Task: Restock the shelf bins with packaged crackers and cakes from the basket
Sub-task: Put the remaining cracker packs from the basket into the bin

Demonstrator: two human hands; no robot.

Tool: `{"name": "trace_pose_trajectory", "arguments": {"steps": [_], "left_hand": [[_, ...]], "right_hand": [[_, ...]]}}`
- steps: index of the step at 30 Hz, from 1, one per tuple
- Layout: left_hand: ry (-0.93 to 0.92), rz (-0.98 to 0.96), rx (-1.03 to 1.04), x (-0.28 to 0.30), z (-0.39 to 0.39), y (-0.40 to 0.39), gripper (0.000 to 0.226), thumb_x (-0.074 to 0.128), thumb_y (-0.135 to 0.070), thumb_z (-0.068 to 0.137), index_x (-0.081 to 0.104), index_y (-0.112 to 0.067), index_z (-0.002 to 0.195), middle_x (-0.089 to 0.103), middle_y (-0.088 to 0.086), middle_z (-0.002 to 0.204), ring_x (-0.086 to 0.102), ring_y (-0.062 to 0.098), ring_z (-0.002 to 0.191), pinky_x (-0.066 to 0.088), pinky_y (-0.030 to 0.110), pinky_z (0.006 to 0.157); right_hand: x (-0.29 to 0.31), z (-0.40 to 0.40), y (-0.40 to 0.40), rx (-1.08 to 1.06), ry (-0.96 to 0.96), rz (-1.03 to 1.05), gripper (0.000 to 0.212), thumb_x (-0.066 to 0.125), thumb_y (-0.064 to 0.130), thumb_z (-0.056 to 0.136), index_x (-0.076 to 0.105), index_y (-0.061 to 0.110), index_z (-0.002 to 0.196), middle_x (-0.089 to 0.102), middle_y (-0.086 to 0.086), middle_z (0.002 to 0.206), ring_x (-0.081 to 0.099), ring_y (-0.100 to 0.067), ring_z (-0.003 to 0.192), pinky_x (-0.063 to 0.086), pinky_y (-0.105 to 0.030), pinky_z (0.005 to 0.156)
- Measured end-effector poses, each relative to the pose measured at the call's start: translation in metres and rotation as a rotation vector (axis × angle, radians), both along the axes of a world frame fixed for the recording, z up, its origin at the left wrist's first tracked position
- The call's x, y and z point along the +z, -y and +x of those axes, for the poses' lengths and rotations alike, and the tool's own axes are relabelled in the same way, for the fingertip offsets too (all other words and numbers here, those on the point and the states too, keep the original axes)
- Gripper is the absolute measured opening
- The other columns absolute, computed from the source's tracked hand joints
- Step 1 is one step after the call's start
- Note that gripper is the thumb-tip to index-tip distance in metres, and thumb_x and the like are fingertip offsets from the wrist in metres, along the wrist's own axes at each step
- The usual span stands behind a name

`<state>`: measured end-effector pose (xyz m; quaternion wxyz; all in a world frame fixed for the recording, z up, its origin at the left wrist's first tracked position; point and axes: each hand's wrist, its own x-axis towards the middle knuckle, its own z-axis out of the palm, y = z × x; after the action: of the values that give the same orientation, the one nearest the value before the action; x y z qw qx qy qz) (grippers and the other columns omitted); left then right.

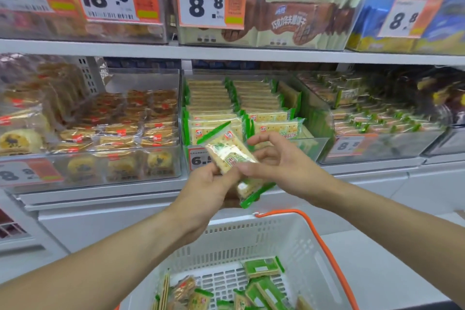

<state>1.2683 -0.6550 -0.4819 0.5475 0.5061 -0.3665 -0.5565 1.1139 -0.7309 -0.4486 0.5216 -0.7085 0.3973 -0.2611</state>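
- Step in hand, as I judge it: moving green-wrapped cracker packs [230,151] from the hands into the cracker bin [317,143] at frame centre, whose front right section shows a gap.
- To do it well: pass over one pack at a time, turn it so the label faces front like the rows already there, and stand it on edge in the gap at the bin's front right instead of dropping it flat on top. Clear the bin's clear front wall before lowering. Keep the rest of the stack firmly held so the lowest pack does not slide out.
- Left hand [206,185], centre frame: fingers and thumb curled round a small stack of the packs, which fans up and left above the hand; one green end [254,196] sticks out below, to the right.
- Right hand [271,158], just right of it: thumb and forefinger meet on the near edge of the top pack, apparently a pinch; the other fingers are loosely spread toward the bin and touch nothing I can make out.
- Exact pack count in the stack: cannot tell.
- Basket [251,231], lower centre, white with an orange handle [324,241]: more green packs [263,268] and some brownish packets [185,288] lie at its bottom, so restocking is not finished.
- Pastry bin [113,171] at centre left looks fairly full.
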Motion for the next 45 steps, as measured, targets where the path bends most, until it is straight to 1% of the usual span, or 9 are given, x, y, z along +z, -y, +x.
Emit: {"name": "trace_pose_trajectory", "arguments": {"steps": [4, 10, 14, 17, 22, 30, 38, 41, 45], "left_hand": [[-0.017, -0.014, -0.043, 0.01, 0.0, 0.002, 0.038, 0.051, -0.036, 0.099, 0.065, -0.003, 0.111, 0.076, 0.018, 0.089, 0.073, 0.037, 0.084, 0.062, 0.037, 0.071], [0.116, 0.054, 0.018, 0.004, 0.008, 0.006, 0.019, 0.05, -0.02, 0.104, 0.059, -0.004, 0.107, 0.074, 0.018, 0.091, 0.074, 0.035, 0.084, 0.06, 0.049, 0.083], [0.315, -0.007, 0.102, -0.003, 0.011, 0.014, 0.012, 0.062, -0.01, 0.095, 0.062, -0.017, 0.105, 0.07, 0.004, 0.097, 0.069, 0.019, 0.089, 0.056, 0.038, 0.088], [0.394, -0.049, 0.104, -0.008, 0.014, 0.019, 0.02, 0.06, -0.012, 0.095, 0.06, -0.028, 0.107, 0.065, -0.004, 0.085, 0.058, 0.003, 0.064, 0.045, 0.021, 0.064], [0.434, -0.103, 0.137, -0.012, 0.02, 0.03, 0.03, 0.055, -0.003, 0.095, 0.059, -0.032, 0.1, 0.064, -0.003, 0.107, 0.06, 0.008, 0.106, 0.045, 0.027, 0.082], [0.527, -0.116, 0.138, -0.017, 0.013, 0.037, 0.026, 0.058, -0.006, 0.094, 0.055, -0.031, 0.097, 0.058, -0.008, 0.107, 0.055, 0.002, 0.104, 0.037, 0.009, 0.072], [0.584, -0.101, 0.133, -0.03, 0.012, 0.041, 0.024, 0.059, -0.007, 0.092, 0.057, -0.031, 0.097, 0.061, -0.006, 0.107, 0.057, 0.003, 0.101, 0.043, 0.018, 0.078], [0.583, -0.099, 0.147, -0.031, 0.012, 0.043, 0.025, 0.059, -0.006, 0.092, 0.058, -0.031, 0.096, 0.062, -0.005, 0.107, 0.058, 0.002, 0.101, 0.043, 0.019, 0.078], [0.612, -0.111, 0.137, -0.032, 0.014, 0.043, 0.024, 0.059, -0.006, 0.092, 0.058, -0.029, 0.096, 0.061, -0.005, 0.107, 0.058, 0.003, 0.101, 0.043, 0.021, 0.079]], "right_hand": [[0.019, -0.014, 0.006, 0.18, -0.085, 0.002, 0.08, 0.083, 0.012, 0.077, 0.038, 0.031, 0.141, 0.067, -0.015, 0.105, 0.069, -0.024, 0.08, 0.05, -0.031, 0.053], [0.045, -0.041, 0.034, -0.216, -0.047, -0.293, 0.045, 0.081, 0.01, 0.081, 0.057, 0.015, 0.119, 0.071, -0.014, 0.103, 0.07, -0.02, 0.068, 0.054, -0.029, 0.048], [0.039, -0.059, 0.071, -0.445, -0.314, -0.629, 0.042, 0.08, 0.022, 0.085, 0.06, 0.02, 0.121, 0.068, 0.004, 0.102, 0.069, -0.012, 0.085, 0.062, -0.034, 0.067], [0.033, -0.056, 0.107, -0.45, -0.538, -0.789, 0.046, 0.076, 0.028, 0.088, 0.06, 0.017, 0.13, 0.07, -0.002, 0.113, 0.065, -0.019, 0.104, 0.053, -0.034, 0.09], [0.035, -0.035, 0.159, -0.434, -0.66, -0.847, 0.048, 0.072, 0.028, 0.088, 0.061, 0.011, 0.131, 0.07, -0.01, 0.121, 0.064, -0.031, 0.112, 0.053, -0.041, 0.096], [0.035, -0.031, 0.191, -0.555, -0.806, -0.784, 0.035, 0.076, 0.022, 0.085, 0.066, -0.003, 0.109, 0.067, -0.015, 0.1, 0.065, -0.035, 0.093, 0.055, -0.036, 0.077], [0.027, 0.004, 0.228, -0.441, -1.171, -0.809, 0.021, 0.057, 0.011, 0.101, 0.068, 0.002, 0.115, 0.071, -0.019, 0.107, 0.069, -0.036, 0.094, 0.047, -0.033, 0.067], [0.024, 0.007, 0.228, -0.369, -1.274, -0.842, 0.026, 0.045, 0.008, 0.105, 0.064, 0.0, 0.121, 0.068, -0.022, 0.113, 0.068, -0.038, 0.1, 0.048, -0.037, 0.071], [0.042, -0.009, 0.218, -0.227, -1.317, -0.833, 0.042, 0.066, 0.001, 0.091, 0.06, 0.004, 0.132, 0.064, -0.019, 0.125, 0.064, -0.035, 0.11, 0.054, -0.037, 0.089]]}}
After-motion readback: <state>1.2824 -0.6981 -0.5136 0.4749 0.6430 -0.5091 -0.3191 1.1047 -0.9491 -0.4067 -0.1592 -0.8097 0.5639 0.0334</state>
